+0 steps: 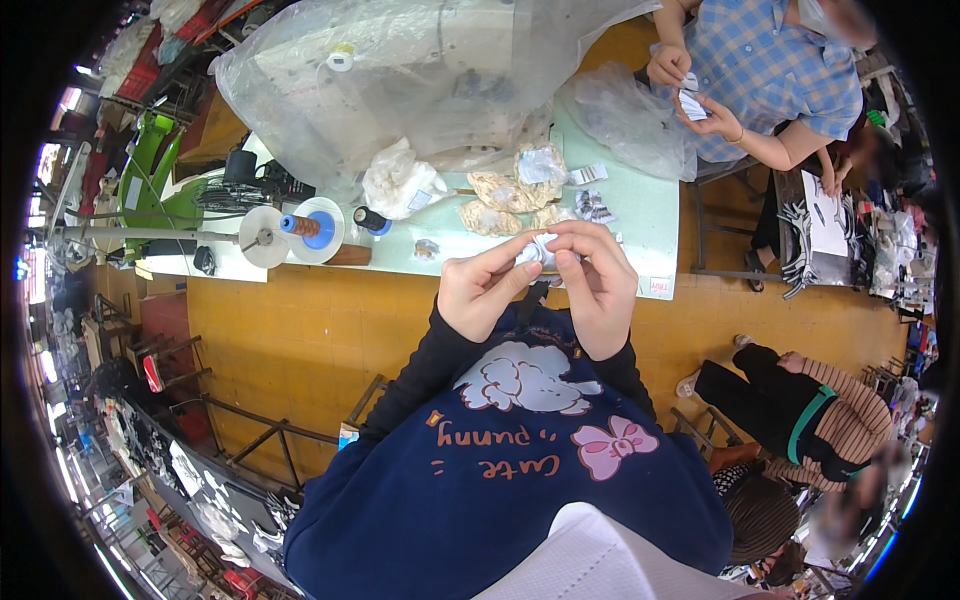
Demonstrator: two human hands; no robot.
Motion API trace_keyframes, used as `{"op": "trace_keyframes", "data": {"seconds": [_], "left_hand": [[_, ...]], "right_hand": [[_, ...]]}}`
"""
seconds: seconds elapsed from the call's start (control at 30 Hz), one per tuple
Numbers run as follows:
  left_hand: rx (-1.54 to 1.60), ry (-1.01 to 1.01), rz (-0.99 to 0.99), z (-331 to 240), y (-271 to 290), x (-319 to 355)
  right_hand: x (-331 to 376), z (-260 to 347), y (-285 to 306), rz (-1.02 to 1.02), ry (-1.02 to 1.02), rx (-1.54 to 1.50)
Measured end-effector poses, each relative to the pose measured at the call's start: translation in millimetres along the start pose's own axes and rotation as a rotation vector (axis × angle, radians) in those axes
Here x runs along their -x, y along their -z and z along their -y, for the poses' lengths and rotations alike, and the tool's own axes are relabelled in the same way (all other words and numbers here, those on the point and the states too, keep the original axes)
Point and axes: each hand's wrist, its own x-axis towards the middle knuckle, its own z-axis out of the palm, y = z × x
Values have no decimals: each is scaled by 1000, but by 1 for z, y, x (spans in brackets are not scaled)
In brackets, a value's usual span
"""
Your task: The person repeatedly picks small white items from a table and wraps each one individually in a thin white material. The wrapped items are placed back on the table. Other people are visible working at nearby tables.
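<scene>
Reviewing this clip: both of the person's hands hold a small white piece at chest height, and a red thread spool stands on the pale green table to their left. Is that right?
One detail is wrong. The head view shows the left hand and right hand holding the small white piece, but the thread spool on the pale green table is blue, not red.

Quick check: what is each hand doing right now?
Left hand: closed, pinching the white piece.
Right hand: closed on the same white piece.
</scene>
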Motion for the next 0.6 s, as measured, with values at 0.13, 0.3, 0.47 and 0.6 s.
{"op": "trace_keyframes", "data": {"seconds": [0.13, 0.3, 0.47, 0.6], "left_hand": [[20, -14, -24, 1, -2, -1], [-34, -12, 2, 0, -2, -1], [-46, 46, 53, -4, -1, -1], [-35, -2, 19, -7, -2, -4]], "right_hand": [[-2, -1, -1, -35, 41, 11], [-3, -1, 0, -31, 57, 18], [-4, -1, 2, -36, 32, -32], [-5, -2, 2, -33, 17, -87]]}}
